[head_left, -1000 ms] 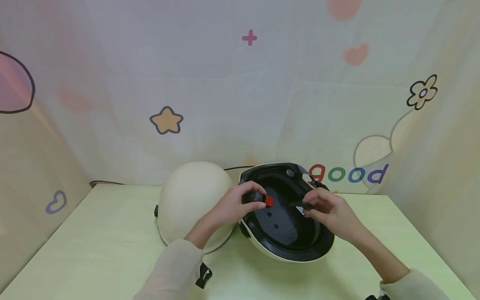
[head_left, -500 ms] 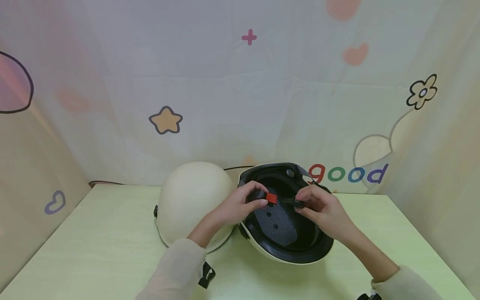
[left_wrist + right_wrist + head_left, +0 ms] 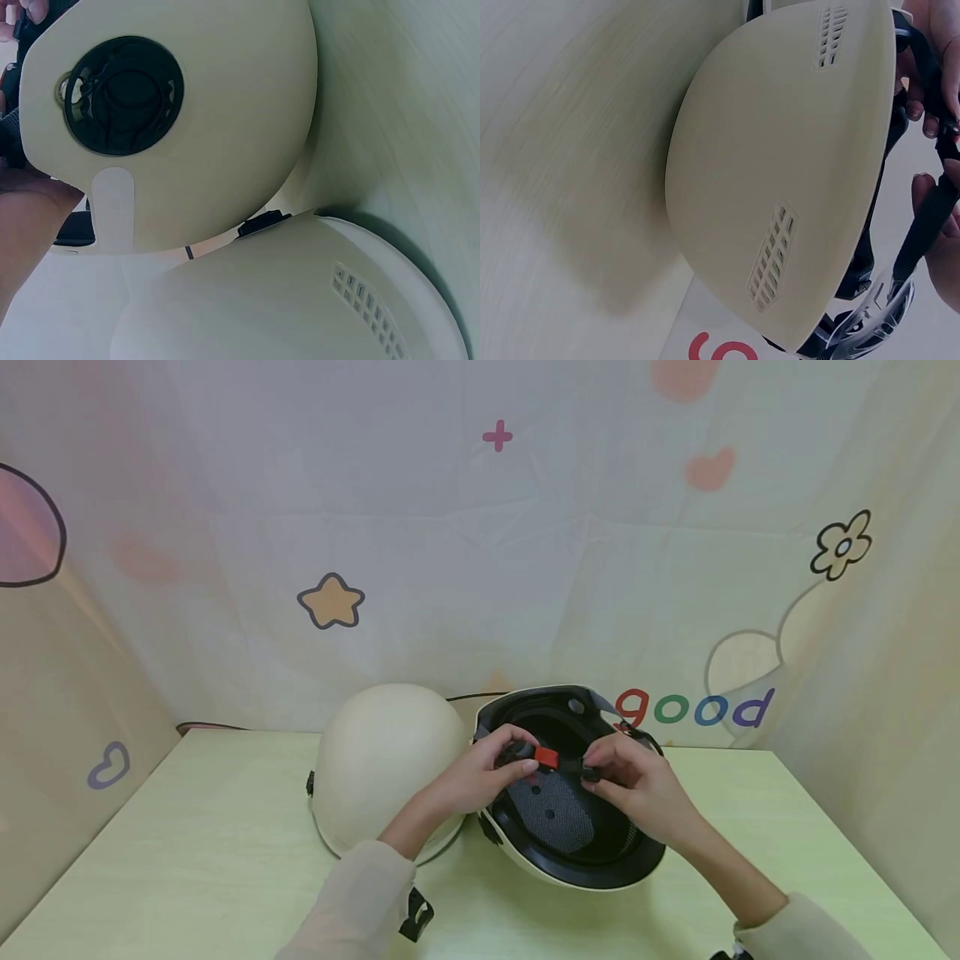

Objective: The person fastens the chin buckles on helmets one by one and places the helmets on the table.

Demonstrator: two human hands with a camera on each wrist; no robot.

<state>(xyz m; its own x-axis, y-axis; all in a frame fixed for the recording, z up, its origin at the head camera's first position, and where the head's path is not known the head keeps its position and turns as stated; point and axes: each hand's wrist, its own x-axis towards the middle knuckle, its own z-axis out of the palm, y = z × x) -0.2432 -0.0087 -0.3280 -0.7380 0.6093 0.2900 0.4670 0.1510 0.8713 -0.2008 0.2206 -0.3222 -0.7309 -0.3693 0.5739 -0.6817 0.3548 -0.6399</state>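
Note:
A cream helmet (image 3: 592,878) lies upturned on the table, its black padded inside facing me. Over its opening, my left hand (image 3: 474,774) pinches a black chin strap buckle with a red button (image 3: 547,757). Opposite it, my right hand (image 3: 641,782) pinches the other black strap end (image 3: 591,772) between thumb and fingers. The two strap ends lie in line and very close; whether they are joined I cannot tell. In the right wrist view the black strap (image 3: 924,229) runs from the helmet's edge up to the right fingers.
A second cream helmet (image 3: 390,760) sits dome up to the left, close against the first. The pale green table (image 3: 225,843) ends at a patterned curtain (image 3: 420,527) behind. A thin dark cord (image 3: 213,725) runs along the back edge.
My right hand has moved left with its strap end, narrowing the gap to the red-button buckle. My left hand has shifted slightly right. The helmets have hardly moved.

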